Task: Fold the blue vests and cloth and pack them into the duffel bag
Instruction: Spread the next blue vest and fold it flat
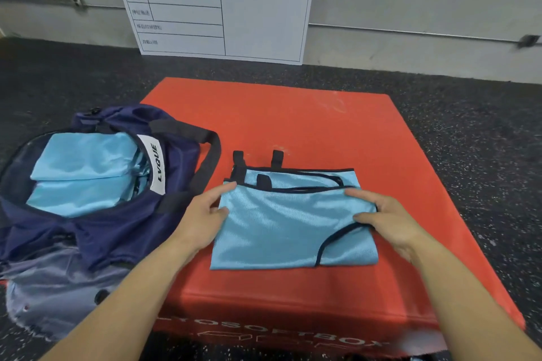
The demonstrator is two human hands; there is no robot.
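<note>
Folded vest (281, 228) lies flat on red box (322, 126), held at both short ends. Left hand (202, 217) pinches the vest's left edge, thumb on top, fingers curled at/under the hem; right hand (384, 220) pinches the right edge the same way, thumb over the black trim. Both are grasping cloth, not released. Long axis of the vest runs hand to hand, left–right across the view; black strap tabs stick out on the far side, away from the wrists.

Key relation: bag (96, 184) sits to the left of the grips, just beside the left hand, its dark handle (205, 155) nearly touching the vest's far-left corner. Bag mouth is open and faces up; blue folded pieces (85, 173) are seen inside already. Left hand is nearer the bag; right hand is well apart from it, so the vest would prob. be lifted and carried leftward, left hand leading. Judged: last fold done or nearly, packing step next. Risk: fold slipping open on lift, tabs snagging on handle.

Writing: white label (157, 167) on bag reads "LVQUE". Box front shows partial "…YOSOFTBOX", blurred. Wall chart (211, 3) has rows of characters, too small to be read.
</note>
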